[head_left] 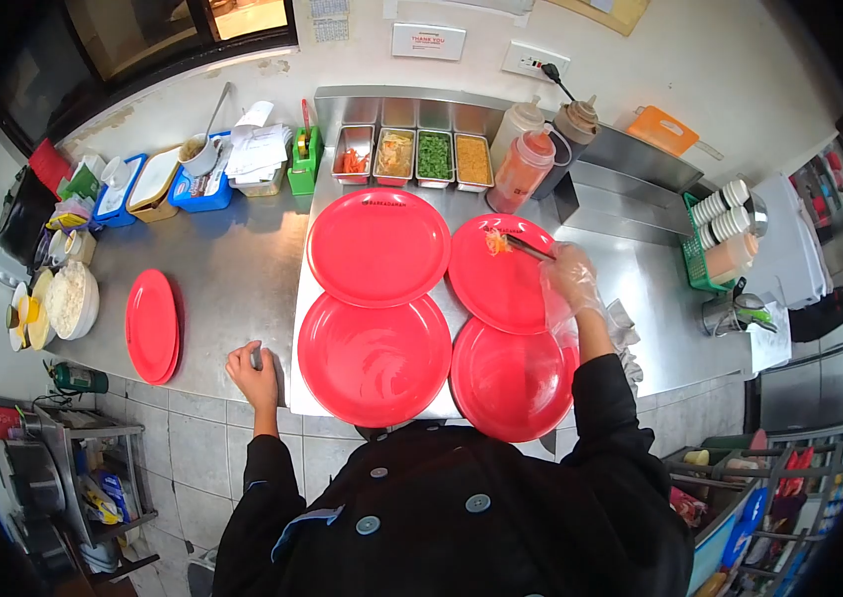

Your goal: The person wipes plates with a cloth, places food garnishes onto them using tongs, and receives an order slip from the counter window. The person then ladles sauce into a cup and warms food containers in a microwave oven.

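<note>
My right hand (574, 283), in a clear plastic glove, is closed on metal tongs (529, 247). At their tips is a small clump of shredded orange and pale vegetable (498, 242), over the upper right red plate (501, 284); whether it touches the plate I cannot tell. Below lies the lower right red plate (513, 383). The upper left red plate (378, 249) and lower left red plate (374, 358) lie beside them. My bare left hand (253, 376) rests at the counter's front edge, fingers curled around a small grey patch that I cannot make out.
Behind the plates stand metal trays of chopped toppings (414, 157) and several squeeze bottles (523, 171). More red plates (152, 326) lie at left, near a white bowl (75, 301) of pale food. A green basket of cups (715, 234) stands at right.
</note>
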Demonstrator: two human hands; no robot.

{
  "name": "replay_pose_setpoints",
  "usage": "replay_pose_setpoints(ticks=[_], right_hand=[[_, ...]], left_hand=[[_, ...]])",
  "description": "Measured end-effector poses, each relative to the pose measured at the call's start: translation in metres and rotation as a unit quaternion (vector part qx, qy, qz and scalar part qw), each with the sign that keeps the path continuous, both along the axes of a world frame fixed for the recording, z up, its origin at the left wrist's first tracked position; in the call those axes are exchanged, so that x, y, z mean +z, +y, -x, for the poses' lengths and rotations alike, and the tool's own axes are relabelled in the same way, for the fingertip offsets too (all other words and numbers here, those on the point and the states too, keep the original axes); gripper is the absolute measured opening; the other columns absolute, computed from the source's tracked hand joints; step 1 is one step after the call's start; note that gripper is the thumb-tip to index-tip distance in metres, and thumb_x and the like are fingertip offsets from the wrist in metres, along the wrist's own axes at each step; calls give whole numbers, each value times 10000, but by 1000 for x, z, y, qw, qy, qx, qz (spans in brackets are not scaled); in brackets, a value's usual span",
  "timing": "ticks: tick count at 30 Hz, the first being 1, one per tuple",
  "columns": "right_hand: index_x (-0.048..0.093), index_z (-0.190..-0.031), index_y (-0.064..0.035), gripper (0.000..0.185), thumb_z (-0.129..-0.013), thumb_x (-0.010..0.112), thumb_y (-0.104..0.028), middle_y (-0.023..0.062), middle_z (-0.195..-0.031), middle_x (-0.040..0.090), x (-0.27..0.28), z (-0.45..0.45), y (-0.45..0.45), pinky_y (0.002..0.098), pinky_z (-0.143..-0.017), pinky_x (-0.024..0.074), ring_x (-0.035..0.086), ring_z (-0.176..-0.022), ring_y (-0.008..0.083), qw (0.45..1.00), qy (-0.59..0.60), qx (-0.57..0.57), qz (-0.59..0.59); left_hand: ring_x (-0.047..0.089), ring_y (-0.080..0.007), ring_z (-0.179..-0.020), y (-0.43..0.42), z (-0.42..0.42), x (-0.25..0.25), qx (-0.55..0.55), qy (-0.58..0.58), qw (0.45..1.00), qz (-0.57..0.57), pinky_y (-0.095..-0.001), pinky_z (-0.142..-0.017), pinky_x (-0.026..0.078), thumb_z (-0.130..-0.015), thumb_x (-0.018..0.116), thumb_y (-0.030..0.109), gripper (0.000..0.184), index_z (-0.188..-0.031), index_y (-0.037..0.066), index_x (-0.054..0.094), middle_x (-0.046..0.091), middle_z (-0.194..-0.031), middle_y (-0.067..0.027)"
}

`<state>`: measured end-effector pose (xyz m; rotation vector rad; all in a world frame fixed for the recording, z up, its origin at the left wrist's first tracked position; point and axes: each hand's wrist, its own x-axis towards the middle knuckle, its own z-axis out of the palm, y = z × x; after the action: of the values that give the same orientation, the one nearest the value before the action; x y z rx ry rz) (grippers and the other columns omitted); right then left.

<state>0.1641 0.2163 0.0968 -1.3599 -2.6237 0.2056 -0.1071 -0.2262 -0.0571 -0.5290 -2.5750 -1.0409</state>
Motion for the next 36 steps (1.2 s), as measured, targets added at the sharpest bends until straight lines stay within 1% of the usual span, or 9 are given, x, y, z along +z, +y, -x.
replay_pose_setpoints(ticks=[5,8,11,16,19,25,32,34,36], right_hand=[[642,-811,-56,183,-689,601,-186,185,-840,628,-5,3,-5,453,-754,468,594,-855,362,999,20,14,25],[641,-808,-56,184,-689,611,-193,184,-825,626,-6,4,-1,454,-752,463,594,-849,359,999,29,-8,-15],[649,-858,-53,207,-737,633,-221,193,-839,624,-7,4,-2,455,-741,462,590,-846,372,1000,-4,5,-18],[642,-870,-52,215,-716,631,-200,196,-847,623,4,8,-9,462,-742,461,589,-850,371,999,42,20,-24],[638,-864,-52,214,-710,632,-200,192,-841,623,6,10,-5,459,-744,462,588,-852,372,998,10,56,-31],[629,-832,-44,204,-706,638,-203,198,-830,618,-1,17,3,462,-726,455,585,-838,375,998,-7,57,-34],[638,-819,-45,186,-717,633,-200,201,-826,619,32,21,-6,453,-735,456,584,-844,377,999,-2,36,-14],[653,-842,-51,190,-725,629,-197,200,-836,623,39,32,-9,450,-732,455,585,-844,377,995,73,61,-31],[659,-857,-55,203,-725,627,-206,198,-840,626,47,51,-16,448,-735,458,588,-845,374,993,80,72,-50]], left_hand=[[450,-277,-948,0,0,0,5,7,1000,7,-379,-855,379,-744,643,128,187,-925,83,636,503,-945,-92],[450,-276,-951,0,-1,1,4,-2,1000,2,-380,-857,379,-744,643,130,187,-925,83,637,503,-948,-92],[451,-277,-955,0,-1,1,6,-6,1000,4,-381,-861,378,-743,645,132,189,-926,83,637,503,-951,-93],[450,-278,-955,0,-1,1,7,-4,1000,6,-380,-866,376,-741,647,134,193,-927,84,637,503,-957,-92],[448,-279,-960,-1,1,-2,5,-5,1000,9,-380,-870,373,-742,648,136,192,-927,85,637,503,-960,-92],[448,-280,-962,0,-1,1,5,-10,1000,4,-384,-873,370,-744,648,138,193,-929,86,638,503,-962,-93],[451,-279,-961,-1,1,-2,1,2,1000,2,-382,-870,371,-741,650,140,198,-931,88,637,502,-957,-91],[452,-279,-958,0,0,-1,4,1,1000,3,-383,-869,371,-739,651,139,199,-931,90,637,502,-957,-90],[452,-278,-956,0,0,0,6,1,1000,6,-384,-868,372,-737,651,139,200,-931,92,636,502,-957,-89]])
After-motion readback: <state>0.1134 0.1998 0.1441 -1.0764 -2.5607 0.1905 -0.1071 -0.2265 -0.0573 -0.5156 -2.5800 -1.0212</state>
